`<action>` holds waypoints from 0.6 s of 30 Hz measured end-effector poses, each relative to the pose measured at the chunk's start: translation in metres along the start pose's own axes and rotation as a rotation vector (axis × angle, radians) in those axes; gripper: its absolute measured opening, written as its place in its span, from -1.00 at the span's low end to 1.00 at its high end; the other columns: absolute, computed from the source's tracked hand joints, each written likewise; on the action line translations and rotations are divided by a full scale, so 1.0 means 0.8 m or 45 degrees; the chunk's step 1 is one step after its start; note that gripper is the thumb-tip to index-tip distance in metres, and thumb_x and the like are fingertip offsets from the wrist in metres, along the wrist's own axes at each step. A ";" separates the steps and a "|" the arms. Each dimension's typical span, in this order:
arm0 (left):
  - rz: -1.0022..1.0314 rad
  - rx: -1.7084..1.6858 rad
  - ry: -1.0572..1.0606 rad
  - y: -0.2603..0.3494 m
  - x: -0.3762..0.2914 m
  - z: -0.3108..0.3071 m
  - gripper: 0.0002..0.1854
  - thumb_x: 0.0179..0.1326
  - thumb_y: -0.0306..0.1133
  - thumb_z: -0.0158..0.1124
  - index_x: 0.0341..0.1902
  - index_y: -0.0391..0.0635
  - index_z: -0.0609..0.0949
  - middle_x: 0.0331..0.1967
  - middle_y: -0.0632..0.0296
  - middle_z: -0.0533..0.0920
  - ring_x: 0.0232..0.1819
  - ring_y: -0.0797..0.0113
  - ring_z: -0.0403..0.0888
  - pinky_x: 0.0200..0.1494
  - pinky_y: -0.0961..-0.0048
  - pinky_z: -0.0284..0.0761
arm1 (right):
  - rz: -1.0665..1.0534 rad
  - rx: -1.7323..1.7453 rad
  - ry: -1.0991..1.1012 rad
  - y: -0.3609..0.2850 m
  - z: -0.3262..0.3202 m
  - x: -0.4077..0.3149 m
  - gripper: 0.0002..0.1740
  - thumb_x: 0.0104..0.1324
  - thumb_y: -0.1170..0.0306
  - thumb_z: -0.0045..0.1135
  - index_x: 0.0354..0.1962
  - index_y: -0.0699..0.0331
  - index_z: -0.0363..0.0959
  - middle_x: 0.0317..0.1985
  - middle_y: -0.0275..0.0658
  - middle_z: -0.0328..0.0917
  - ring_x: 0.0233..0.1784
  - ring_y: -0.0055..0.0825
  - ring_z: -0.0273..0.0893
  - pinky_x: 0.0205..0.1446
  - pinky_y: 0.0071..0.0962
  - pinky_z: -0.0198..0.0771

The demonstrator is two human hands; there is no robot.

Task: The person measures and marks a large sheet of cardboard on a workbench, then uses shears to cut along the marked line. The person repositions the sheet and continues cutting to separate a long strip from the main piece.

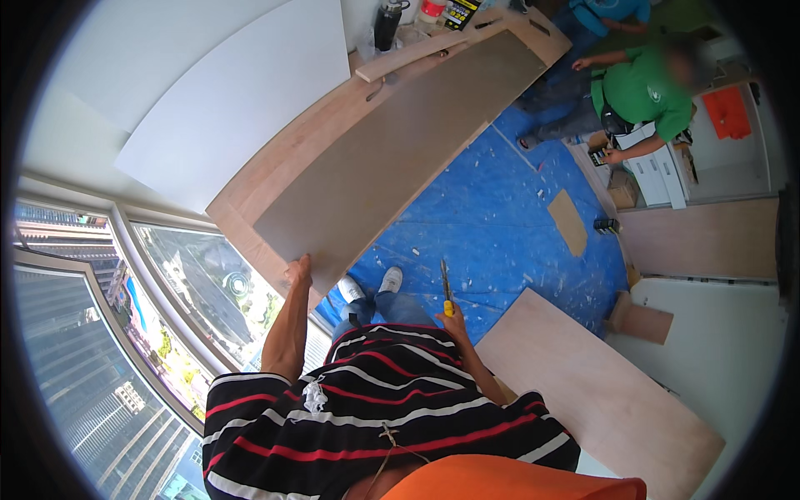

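A long grey-brown sheet (400, 144) lies on a larger plywood board (240, 215) that runs from the window towards the top right. My left hand (299, 271) rests on the near end of the sheet, at its edge; what its fingers grip, if anything, cannot be told. Held low at my right side, my right hand (454, 319) is closed on the yellow handle of a tool (448, 306) with a narrow dark blade, its tip pointing away from me over the blue floor cover. The exact kind of tool is not clear.
A curved wood strip (409, 55), a black bottle (387, 26) and a yellow-black can (461, 12) stand or lie at the board's far side. A person in green (650, 94) and another in blue are beyond its far end. Plywood (594, 381) lies right; windows (206, 281) are left.
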State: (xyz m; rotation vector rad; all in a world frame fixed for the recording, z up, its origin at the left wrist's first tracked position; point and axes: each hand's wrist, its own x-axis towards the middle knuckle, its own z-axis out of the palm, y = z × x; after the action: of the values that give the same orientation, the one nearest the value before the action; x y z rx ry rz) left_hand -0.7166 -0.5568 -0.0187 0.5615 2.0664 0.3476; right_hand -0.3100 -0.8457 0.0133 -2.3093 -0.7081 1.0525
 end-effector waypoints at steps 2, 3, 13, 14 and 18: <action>0.001 0.010 0.108 0.002 -0.004 0.004 -0.22 0.03 0.02 0.38 0.23 -0.32 0.51 0.30 -0.31 0.36 0.27 -0.22 0.41 0.22 0.10 0.45 | -0.099 0.007 -0.056 -0.013 0.000 0.013 -0.26 0.03 0.39 0.42 0.17 0.40 0.34 -0.29 -0.27 0.54 -0.26 -0.46 0.51 -0.14 -0.41 0.45; -0.023 0.030 0.147 0.002 -0.006 0.004 -0.24 0.05 0.03 0.39 0.19 -0.36 0.53 0.26 -0.28 0.42 0.23 -0.20 0.48 0.20 0.08 0.49 | -0.053 -0.010 -0.072 -0.021 0.003 0.017 -0.27 0.03 0.40 0.41 0.17 0.41 0.34 -0.28 -0.27 0.53 -0.25 -0.46 0.50 -0.14 -0.41 0.45; 0.332 -0.368 0.025 -0.027 0.010 0.038 -0.38 0.10 -0.14 0.35 0.07 -0.46 0.58 -0.05 -0.14 0.67 0.01 0.07 0.64 0.05 0.26 0.54 | 0.004 0.246 -0.302 -0.061 0.016 0.031 -0.42 0.08 0.37 0.37 0.07 0.25 0.38 -0.37 -0.38 0.46 -0.38 -0.59 0.40 -0.33 -0.49 0.36; 0.346 -0.397 0.018 -0.024 0.010 0.042 -0.39 0.10 -0.14 0.35 0.07 -0.46 0.58 -0.07 -0.12 0.67 0.00 0.09 0.64 0.05 0.28 0.54 | 0.020 0.272 -0.295 -0.057 0.017 0.031 -0.41 0.08 0.37 0.37 0.07 0.25 0.38 -0.37 -0.38 0.46 -0.39 -0.60 0.40 -0.34 -0.50 0.36; 0.255 -0.263 0.096 -0.022 -0.003 0.039 -0.44 0.06 -0.17 0.30 0.09 -0.32 0.62 -0.02 -0.19 0.65 0.01 0.05 0.64 0.09 0.31 0.53 | 0.152 0.086 -0.333 -0.028 0.016 0.032 -0.32 0.06 0.40 0.36 0.16 0.33 0.34 -0.23 -0.30 0.50 -0.21 -0.43 0.51 -0.06 -0.41 0.43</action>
State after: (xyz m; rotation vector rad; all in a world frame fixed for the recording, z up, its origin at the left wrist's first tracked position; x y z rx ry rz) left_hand -0.6935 -0.5722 -0.0409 0.6385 2.0197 0.7004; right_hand -0.3113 -0.8098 0.0068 -2.2019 -0.6269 1.4293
